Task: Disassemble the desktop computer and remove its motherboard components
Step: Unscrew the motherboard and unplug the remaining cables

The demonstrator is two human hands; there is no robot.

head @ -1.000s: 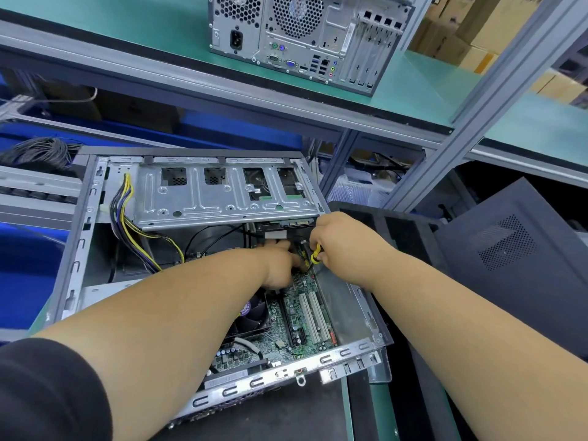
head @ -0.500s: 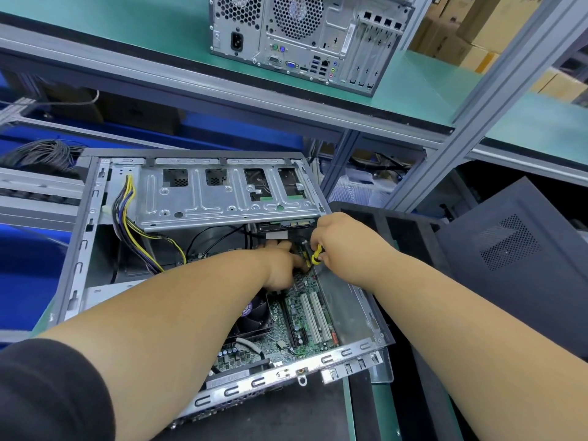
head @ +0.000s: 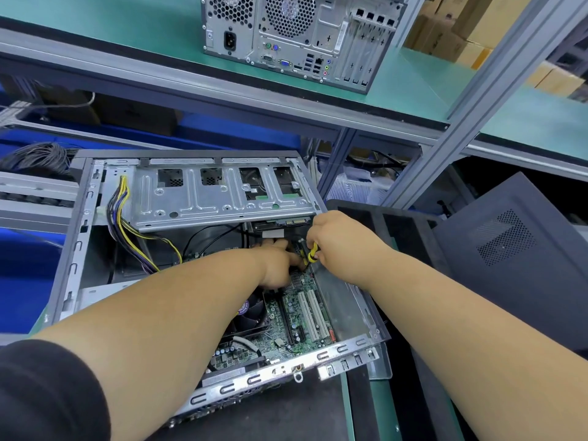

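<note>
Open desktop case (head: 76,243) lies on its side on the bench, motherboard (head: 297,316) still seated in the floor of it, below the drive cage (head: 219,195). Right hand (head: 337,243) is curled round a yellow-and-black screwdriver (head: 312,252), tip aimed down at the board's top edge just under the cage. Left hand (head: 280,265) reaches in beside it, touching the board area next to the tip; fingers are hidden, so can't tell whether it's gripping anything or just steadying. Looks like a mounting screw near the board's cage-side corner is being worked. To do it well: keep the driver square to the screw head, press down before turning, and keep the left fingers close to catch the screw so it doesn't drop under the board. Yellow/black power cables (head: 127,224) left of the cage still hang into the case, so clear those before lifting. White expansion slots (head: 313,316) and CPU fan (head: 251,313) sit below the hands, untouched.
</note>
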